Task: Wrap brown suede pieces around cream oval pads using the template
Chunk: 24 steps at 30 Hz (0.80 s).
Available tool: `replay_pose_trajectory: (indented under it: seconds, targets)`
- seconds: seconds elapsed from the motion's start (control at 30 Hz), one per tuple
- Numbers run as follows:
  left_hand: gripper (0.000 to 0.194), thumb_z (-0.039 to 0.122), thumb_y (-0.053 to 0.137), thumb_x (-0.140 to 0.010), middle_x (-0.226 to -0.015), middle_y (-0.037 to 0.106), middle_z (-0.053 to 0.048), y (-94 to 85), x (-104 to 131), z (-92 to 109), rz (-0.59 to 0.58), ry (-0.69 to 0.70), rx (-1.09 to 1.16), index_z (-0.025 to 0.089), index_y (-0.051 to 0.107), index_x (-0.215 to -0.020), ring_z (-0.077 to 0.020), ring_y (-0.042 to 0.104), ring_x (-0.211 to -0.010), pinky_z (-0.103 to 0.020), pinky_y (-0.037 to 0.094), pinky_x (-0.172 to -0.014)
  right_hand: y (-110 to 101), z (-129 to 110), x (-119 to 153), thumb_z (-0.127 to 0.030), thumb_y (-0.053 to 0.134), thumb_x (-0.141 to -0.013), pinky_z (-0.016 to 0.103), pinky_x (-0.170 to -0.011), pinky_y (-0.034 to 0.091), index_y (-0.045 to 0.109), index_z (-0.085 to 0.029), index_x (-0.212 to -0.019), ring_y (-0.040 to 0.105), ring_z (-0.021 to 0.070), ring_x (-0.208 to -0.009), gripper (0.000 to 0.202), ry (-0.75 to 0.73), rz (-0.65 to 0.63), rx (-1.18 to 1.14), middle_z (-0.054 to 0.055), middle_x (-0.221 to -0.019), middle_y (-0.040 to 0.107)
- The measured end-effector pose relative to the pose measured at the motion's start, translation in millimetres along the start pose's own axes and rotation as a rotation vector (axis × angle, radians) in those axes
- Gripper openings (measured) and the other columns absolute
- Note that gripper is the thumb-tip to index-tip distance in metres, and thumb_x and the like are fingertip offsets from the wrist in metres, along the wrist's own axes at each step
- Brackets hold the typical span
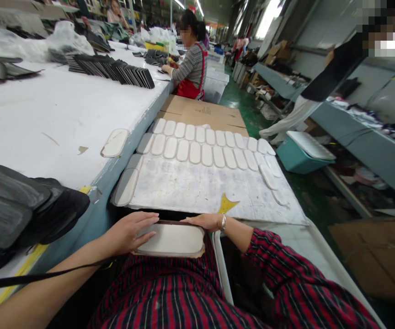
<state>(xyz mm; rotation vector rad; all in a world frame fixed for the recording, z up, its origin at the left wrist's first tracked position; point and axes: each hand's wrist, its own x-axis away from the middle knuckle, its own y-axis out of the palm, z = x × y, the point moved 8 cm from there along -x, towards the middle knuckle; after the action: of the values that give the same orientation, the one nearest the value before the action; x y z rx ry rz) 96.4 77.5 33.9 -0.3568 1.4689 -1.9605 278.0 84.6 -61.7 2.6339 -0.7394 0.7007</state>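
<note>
A pale oval panel (173, 239) with a brown rim lies in front of my body, seemingly on top of a small stack of like pieces. My left hand (129, 233) grips its left end, thumb over the pale face and fingers along the far edge. At the far right corner my right hand (206, 221), wearing a silver bracelet, holds the same stack; its thumb is hidden. Beyond them, rows of similar oval panels (194, 153) cover the far part of a white board (184, 187). A yellow forked piece (227, 204) lies near the board's front edge.
On the left, a white table (46, 114) carries dark grey pads (22, 205), one oval panel (115, 142) and a row of black pieces (111, 71). A co-worker (194, 59) in a red apron works beyond a cardboard sheet (204, 114). A teal bin (302, 153) stands right.
</note>
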Motion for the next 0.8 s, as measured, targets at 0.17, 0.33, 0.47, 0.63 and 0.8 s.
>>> replay_pose_trajectory:
  seconds: [0.17,0.33,0.47,0.63,0.8]
  targets:
    - [0.032,0.032,0.046,-0.087,-0.115,0.062,-0.010,17.2,-10.7,13.0,-0.107,0.083,-0.051,0.017,0.061,-0.111,-0.0232,0.057,-0.101,-0.038,0.046,-0.091,0.2,-21.0,4.9,-0.063,0.038,-0.085,0.029,-0.107,0.024,0.049,-0.024,-0.129,0.040,0.0171,-0.123,0.060,-0.140,0.043,0.425,0.001,-0.132,0.047]
    - [0.033,0.034,0.049,-0.086,-0.118,0.060,-0.012,15.8,-6.0,9.8,-0.085,0.027,-0.063,0.019,0.061,-0.112,-0.0233,0.056,-0.105,-0.039,0.045,-0.093,1.1,-32.8,2.8,-0.058,0.030,-0.090,0.032,-0.097,0.037,0.052,-0.023,-0.126,0.052,0.0203,-0.111,0.055,-0.129,0.114,0.615,0.003,-0.123,0.056]
    - [0.056,0.051,0.053,-0.079,-0.129,0.052,-0.013,14.4,-1.3,27.5,-0.119,0.055,-0.039,0.018,0.051,-0.125,-0.0275,0.048,-0.116,-0.047,0.031,-0.103,-7.8,-40.8,27.6,-0.060,0.026,-0.090,0.037,-0.106,0.027,0.051,-0.018,-0.127,0.042,0.0243,-0.121,0.061,-0.145,0.317,0.643,0.008,-0.129,0.050]
    - [0.078,0.060,0.059,-0.070,-0.133,0.046,-0.013,27.6,-3.7,72.3,-0.176,0.129,-0.023,0.018,0.039,-0.133,-0.0311,0.041,-0.120,-0.046,0.031,-0.101,1.8,-29.6,103.9,-0.065,0.059,-0.069,0.040,-0.109,0.020,0.029,-0.013,-0.139,0.026,0.0274,-0.131,0.092,-0.235,0.682,0.663,0.014,-0.142,0.029]
    - [0.051,0.050,0.059,-0.076,-0.112,0.057,-0.012,43.9,-20.9,103.2,-0.204,0.197,-0.062,0.018,0.053,-0.115,-0.0279,0.051,-0.099,-0.041,0.040,-0.085,37.8,40.2,114.4,-0.066,0.067,-0.060,0.039,-0.077,0.046,0.059,-0.012,-0.102,0.059,0.0275,-0.087,0.069,0.115,0.838,0.526,0.013,-0.093,0.064]
